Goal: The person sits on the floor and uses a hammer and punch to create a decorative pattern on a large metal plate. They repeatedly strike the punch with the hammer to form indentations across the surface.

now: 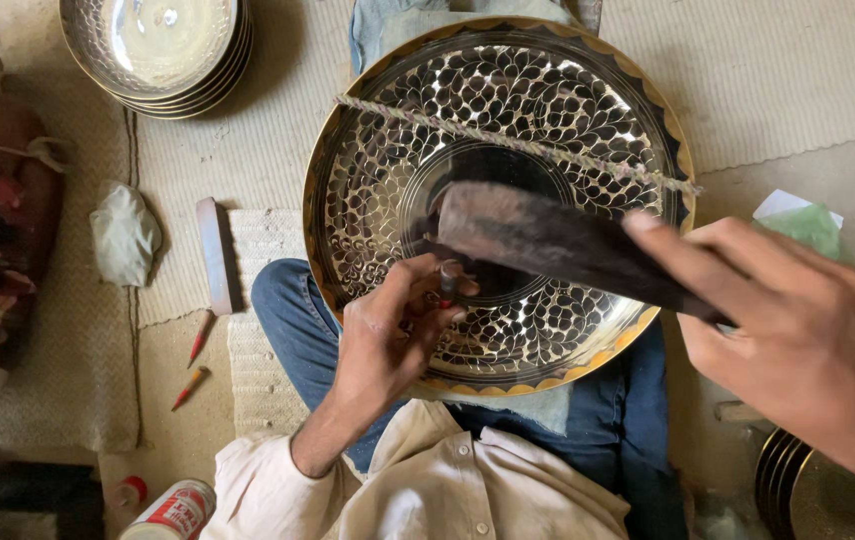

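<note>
Engraved brass tray (588, 120): left hand (393, 335) pinches chisel (446, 282) at six o'clock; right hand (798, 335) grips mallet (558, 240); light, square taps suit best.

Stacked plates (163, 50) cut off above.

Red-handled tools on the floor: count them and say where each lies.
2. One red-handled tool lies just below the flat grey bar, left of the person's knee. The other lies lower, beside the woven mat. More may be hidden outside the view.
</note>
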